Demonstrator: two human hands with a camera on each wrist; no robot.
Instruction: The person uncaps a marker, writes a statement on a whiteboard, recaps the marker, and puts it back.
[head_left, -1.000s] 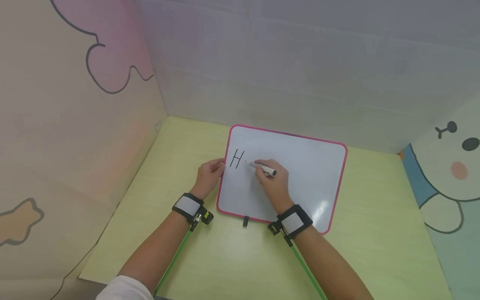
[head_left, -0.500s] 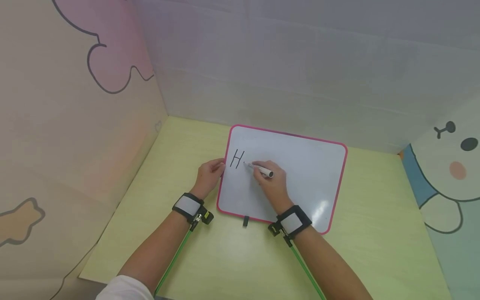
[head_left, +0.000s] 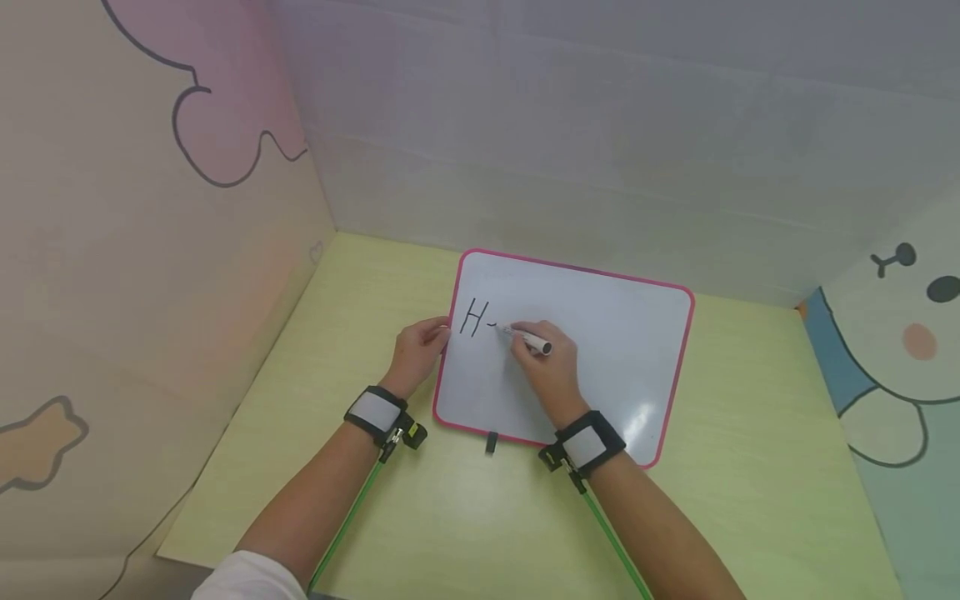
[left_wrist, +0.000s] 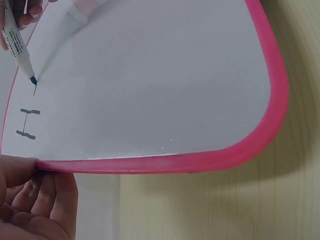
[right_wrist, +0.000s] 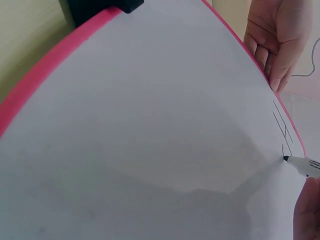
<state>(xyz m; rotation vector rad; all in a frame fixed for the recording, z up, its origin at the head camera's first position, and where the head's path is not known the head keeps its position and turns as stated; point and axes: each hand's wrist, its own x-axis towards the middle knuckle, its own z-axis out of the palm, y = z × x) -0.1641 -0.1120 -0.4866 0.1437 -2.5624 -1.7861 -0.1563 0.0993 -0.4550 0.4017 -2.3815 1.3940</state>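
Observation:
A whiteboard point(head_left: 600, 358) with a pink rim lies slightly turned on the table. My left hand point(head_left: 417, 354) grips its left edge, the thumb on top and the fingers curled beneath in the left wrist view. In my right hand point(head_left: 551, 367) is a white marker point(head_left: 534, 341), pinched between thumb and fingers. The marker's dark tip point(left_wrist: 33, 80) touches the board at the end of a short curved stroke. Left of that stroke stands a black letter H point(head_left: 474, 317). In the right wrist view only part of the right hand point(right_wrist: 307, 210) shows.
A small black tab point(head_left: 491, 442) sticks out from the board's near edge. The pale yellow table point(head_left: 772, 433) reaches back to a grey wall point(head_left: 600, 150). Walls with cartoon pictures flank it. Both wrists wear strapped cameras, with green cables point(head_left: 348, 521) along the forearms.
The right hand moved the marker slightly left and down, then back right, leaving a short curved stroke beside the H. The left hand and the board have stayed put.

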